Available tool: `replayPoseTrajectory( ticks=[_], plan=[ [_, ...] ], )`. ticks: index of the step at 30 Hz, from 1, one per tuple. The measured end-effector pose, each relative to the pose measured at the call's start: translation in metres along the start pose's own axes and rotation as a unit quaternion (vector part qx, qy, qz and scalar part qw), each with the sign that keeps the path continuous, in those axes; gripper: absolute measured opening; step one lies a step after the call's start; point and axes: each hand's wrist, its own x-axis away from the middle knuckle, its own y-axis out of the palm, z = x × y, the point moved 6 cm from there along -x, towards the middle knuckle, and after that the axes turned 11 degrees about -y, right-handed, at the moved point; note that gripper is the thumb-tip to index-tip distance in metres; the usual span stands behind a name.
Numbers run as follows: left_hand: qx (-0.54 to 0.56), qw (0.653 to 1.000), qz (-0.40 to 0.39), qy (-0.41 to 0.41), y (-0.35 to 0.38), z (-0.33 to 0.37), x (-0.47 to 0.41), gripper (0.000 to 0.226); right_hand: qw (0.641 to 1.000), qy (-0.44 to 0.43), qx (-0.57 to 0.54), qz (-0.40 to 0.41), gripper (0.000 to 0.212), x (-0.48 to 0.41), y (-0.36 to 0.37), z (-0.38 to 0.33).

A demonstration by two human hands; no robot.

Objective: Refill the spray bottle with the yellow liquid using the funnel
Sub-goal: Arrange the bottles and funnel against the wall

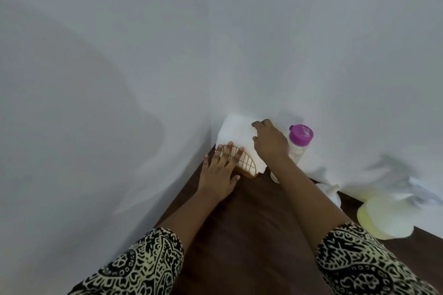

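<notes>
My left hand (219, 173) rests with straight fingers on a gold wire napkin holder (244, 164) in the table's far corner. My right hand (269, 142) pinches a white paper napkin (236, 132) standing in that holder. Right of my right arm stands a clear bottle with a purple cap (299, 141). Further right, near the wall, a container of pale yellow liquid (383, 217) sits on the table. A small white piece, perhaps the funnel or spray head (329, 193), lies partly hidden behind my right forearm.
The dark brown table (251, 235) is wedged into a corner between two white walls. Its left edge runs along the left wall, and the bottle and container stand against the right wall.
</notes>
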Motion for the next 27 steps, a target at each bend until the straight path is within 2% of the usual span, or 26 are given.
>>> replayPoseTrajectory(
  ticks=[3, 8, 11, 17, 20, 24, 27],
  plan=[
    [0.015, 1.000, 0.001, 0.000, 0.002, 0.002, 0.001, 0.085, 0.999, 0.013, 0.047, 0.007, 0.036, -0.009, -0.002, 0.000],
    [0.021, 1.000, -0.003, -0.006, 0.009, 0.003, -0.001, 0.091, 0.998, 0.019, 0.059, -0.014, 0.027, -0.020, -0.002, -0.004],
    [0.023, 1.000, 0.003, -0.005, 0.008, 0.002, -0.001, 0.092, 0.997, 0.015, 0.074, 0.012, 0.018, -0.018, -0.005, -0.004],
    [0.027, 1.000, -0.001, -0.006, 0.007, 0.004, 0.000, 0.093, 0.999, 0.034, 0.025, 0.012, 0.016, -0.010, -0.004, 0.001],
    [0.033, 0.999, -0.008, -0.008, 0.007, 0.005, 0.000, 0.092, 0.999, 0.003, 0.028, 0.025, 0.019, -0.004, -0.006, -0.008],
    [0.040, 0.999, -0.016, -0.010, 0.006, 0.004, 0.000, 0.091, 0.992, -0.049, 0.106, 0.041, 0.017, 0.010, -0.001, -0.022],
    [0.035, 0.999, -0.032, -0.015, 0.004, 0.003, 0.000, 0.092, 0.983, -0.071, 0.156, 0.069, 0.007, 0.016, 0.001, -0.025]
  ],
)
